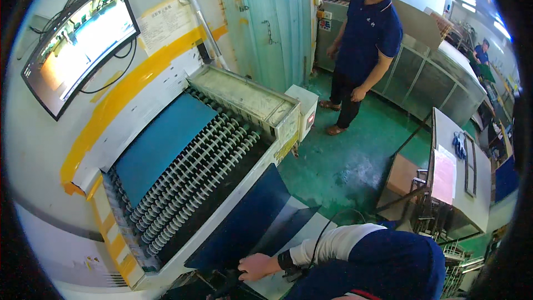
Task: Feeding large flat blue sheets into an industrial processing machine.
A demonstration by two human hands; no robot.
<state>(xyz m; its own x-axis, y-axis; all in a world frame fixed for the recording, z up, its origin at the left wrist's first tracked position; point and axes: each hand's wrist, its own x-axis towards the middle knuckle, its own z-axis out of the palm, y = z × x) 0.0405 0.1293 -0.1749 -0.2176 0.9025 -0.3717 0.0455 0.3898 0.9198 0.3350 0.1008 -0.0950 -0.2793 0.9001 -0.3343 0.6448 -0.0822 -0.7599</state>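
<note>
My right hand (258, 267) is low in the middle, with a dark band at its wrist and a white sleeve behind it. Its fingers are curled together beside the lower edge of a dark blue sheet (244, 219); what they hold, if anything, cannot be made out. Dark, indistinct shapes lie just left of the fingertips. No part of my left hand can be picked out. Above, a flat blue panel (166, 141) lies on the rows of white rollers (202, 183) of a conveyor machine. A pale grey sheet (302, 230) lies partly under the dark ones.
The machine's pale front rail (233, 203) separates rollers from dark sheets. A screen (83, 44) hangs on the left wall. Another person (366, 44) in a navy shirt stands beyond the control box (302, 112). A white-topped table (463, 175) with blue gloves stands at right.
</note>
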